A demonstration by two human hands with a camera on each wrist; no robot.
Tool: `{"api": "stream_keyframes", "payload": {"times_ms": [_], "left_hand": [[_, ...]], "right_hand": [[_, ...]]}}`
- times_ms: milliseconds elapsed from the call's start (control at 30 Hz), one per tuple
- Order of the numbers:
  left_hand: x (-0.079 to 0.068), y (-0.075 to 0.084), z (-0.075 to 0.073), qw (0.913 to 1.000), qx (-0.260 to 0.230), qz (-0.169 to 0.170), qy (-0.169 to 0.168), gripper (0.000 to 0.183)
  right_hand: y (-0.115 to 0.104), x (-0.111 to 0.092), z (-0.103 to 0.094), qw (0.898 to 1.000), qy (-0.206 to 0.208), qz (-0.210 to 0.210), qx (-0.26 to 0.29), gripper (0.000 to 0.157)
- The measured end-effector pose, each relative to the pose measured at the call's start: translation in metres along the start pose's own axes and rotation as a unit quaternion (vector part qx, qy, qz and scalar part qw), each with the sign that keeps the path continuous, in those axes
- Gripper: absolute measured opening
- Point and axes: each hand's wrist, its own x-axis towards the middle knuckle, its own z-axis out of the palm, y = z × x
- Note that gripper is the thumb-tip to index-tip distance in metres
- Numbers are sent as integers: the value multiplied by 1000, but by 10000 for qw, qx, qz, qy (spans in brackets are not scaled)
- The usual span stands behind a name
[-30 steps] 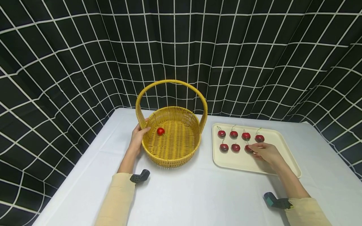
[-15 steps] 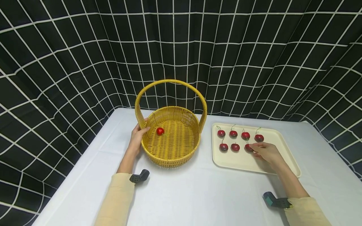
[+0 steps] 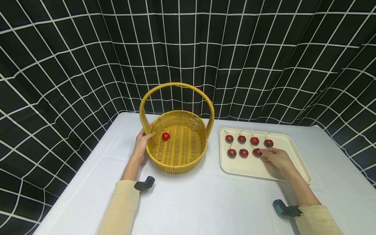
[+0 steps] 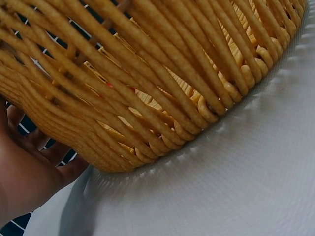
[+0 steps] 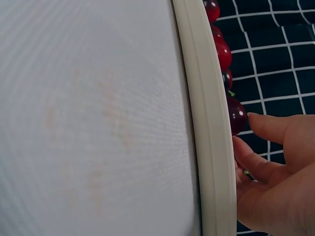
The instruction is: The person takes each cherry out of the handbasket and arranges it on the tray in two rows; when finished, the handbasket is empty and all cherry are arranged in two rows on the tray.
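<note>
In the head view, my left hand (image 3: 141, 143) grips the left rim of a round yellow wicker basket (image 3: 176, 168) beside the foot of its tall handle. Its thumb lies over the rim; the other fingers are mostly hidden behind the wall. One bright red cherry (image 3: 165, 136) lies inside, toward the left. At the right, my right hand (image 3: 277, 160) reaches over a cream tray (image 3: 243, 169) and pinches the right side of a dark red cherry (image 3: 257, 152) in the front row. In the right wrist view, thumb and forefinger meet this cherry (image 5: 237, 115) just beyond the tray rim.
Several other stemmed cherries, such as the front-row cherry (image 3: 243, 152), lie in two rows on the tray. A white cloth (image 3: 202, 202) covers the table. A black curtain (image 3: 182, 49) with white grid lines hangs behind and at both sides.
The cherry at my right fingertips has turned and shifted slightly away from me, its stem now leaning left, and more of it shows. My left hand keeps its grip on the basket.
</note>
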Motion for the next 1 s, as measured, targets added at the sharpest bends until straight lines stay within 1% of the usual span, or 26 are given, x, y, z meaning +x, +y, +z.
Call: {"api": "stream_keyframes", "payload": {"times_ms": [233, 300, 400, 533, 600, 767, 900, 1000], "left_hand": [[0, -1, -1, 10000, -2, 3, 0, 54], [0, -1, -1, 10000, -9, -2, -23, 54], [0, -2, -1, 10000, 7, 3, -60, 53], [0, -2, -1, 10000, -22, -17, -87, 54], [1, -2, 0, 9999, -62, -39, -77, 54], [1, -1, 0, 9999, -85, -50, -63, 55], [1, -2, -1, 9999, -94, -17, -91, 54], [1, -2, -1, 9999, -34, 11, -110, 54]], "right_hand": [[2, 1, -1, 9994, -87, 33, 319, 54], [4, 2, -2, 9988, -114, 57, 462, 54], [6, 3, -4, 9964, -150, 114, 830, 56], [9, 3, -7, 9899, -172, 217, 1391, 59], [10, 3, -10, 9872, -204, 275, 1560, 61], [9, 2, -18, 9795, -431, 243, 1951, 65], [5, -1, -23, 9685, -749, 78, 2373, 67], [1, -3, -25, 9623, -1091, -34, 2490, 72]]}}
